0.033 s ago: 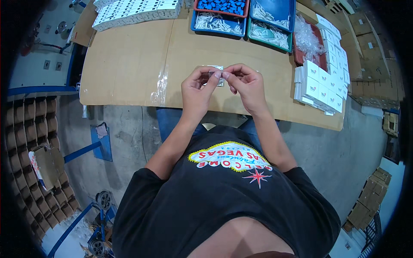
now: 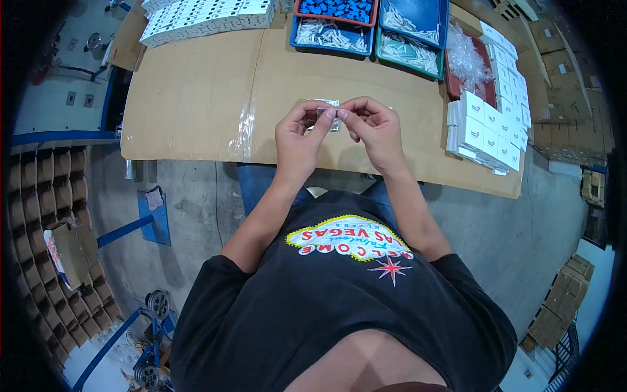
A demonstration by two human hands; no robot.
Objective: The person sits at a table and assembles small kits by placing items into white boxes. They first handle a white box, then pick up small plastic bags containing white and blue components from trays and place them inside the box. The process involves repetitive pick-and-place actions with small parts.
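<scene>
My left hand (image 2: 303, 134) and my right hand (image 2: 375, 130) meet above the near part of the cardboard-covered table (image 2: 196, 98). Both are closed in a pinch, with thumb tips nearly touching. Whatever lies between the fingertips is too small and too covered to name. Behind and below the fingers, parts of a small whitish, shiny flat piece (image 2: 335, 124) show; my hands hide the rest of it.
Beyond my hands stand a red tray of blue pieces (image 2: 336, 9), blue (image 2: 332, 35) and green (image 2: 408, 53) trays of white sticks. Clear plastic bags (image 2: 467, 62) fill a red tray at right, beside stacked white boxes (image 2: 490, 127). More white boxes (image 2: 209, 19) line the far left.
</scene>
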